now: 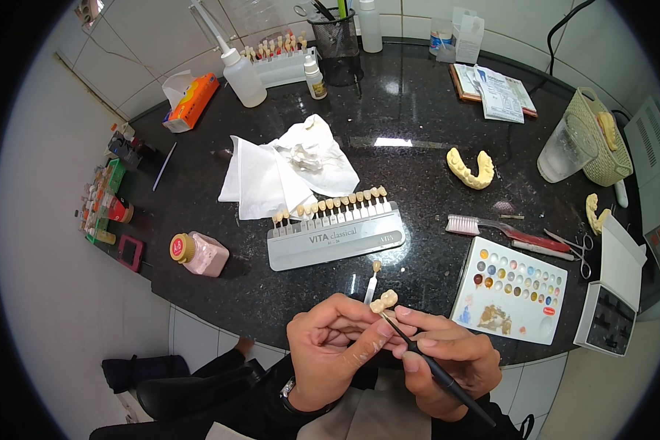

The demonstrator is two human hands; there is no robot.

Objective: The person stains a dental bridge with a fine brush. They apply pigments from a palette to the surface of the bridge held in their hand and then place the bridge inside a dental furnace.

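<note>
Pink bottle (207, 256) at left of black tabletop (425, 253), then crumpled white tissues (271, 176) and grey shade guide (335, 240). Left hand (337, 353) grips small tooth-coloured crown piece (386, 299) near tabletop's front edge, 1 shade tab (372, 284) just beyond (held or lying, cannot tell). Right hand (453, 363), close against left, clamped on black-handled brush (443, 376), tip at crown piece. Farther right: yellowish dental cast (471, 176), white paint palette (511, 290).

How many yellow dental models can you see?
3: a U-shaped model right of the grey shade guide, a curved model beyond the scissors, and a partly hidden model in the basket, which could hide more.
</note>
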